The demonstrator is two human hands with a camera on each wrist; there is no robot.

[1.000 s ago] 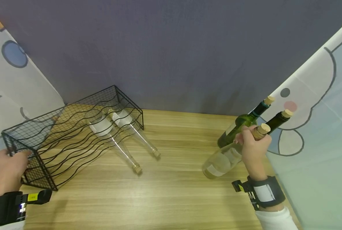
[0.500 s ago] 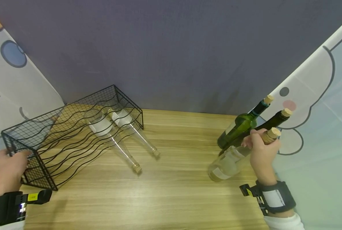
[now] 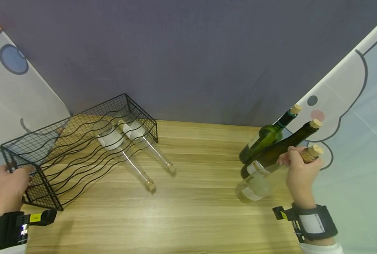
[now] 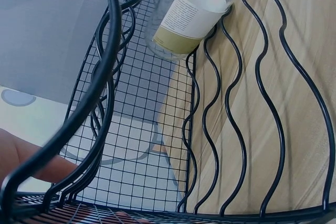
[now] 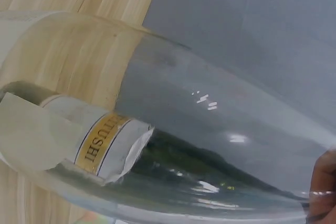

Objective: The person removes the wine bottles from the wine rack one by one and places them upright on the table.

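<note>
My left hand [image 3: 11, 185] grips the near left end of a black wire wine rack [image 3: 50, 183], its thumb over the frame. Two clear corked bottles lie in the rack's wavy wires: one clear bottle [image 3: 112, 139] and, to its right, another clear bottle [image 3: 137, 132]. Their necks point toward me. On the right, my right hand [image 3: 302, 173] holds a clear corked bottle [image 3: 255, 187] by the neck, just below the cork. That bottle tilts, base to the left. Whether its base touches the table cannot be told. It fills most of the right wrist view.
Behind the held bottle stand a dark corked bottle [image 3: 280, 150] with a white label and a green corked bottle [image 3: 269, 135]. A grey wall [image 3: 188, 63] rises at the table's back edge. Cartoon-printed sheets hang at both sides. The wooden table [image 3: 163, 215] lies between the hands.
My right hand has moved right and slightly toward me with the clear bottle, showing more of the dark bottle behind. The left hand keeps its grip on the rack, which has stayed put.
</note>
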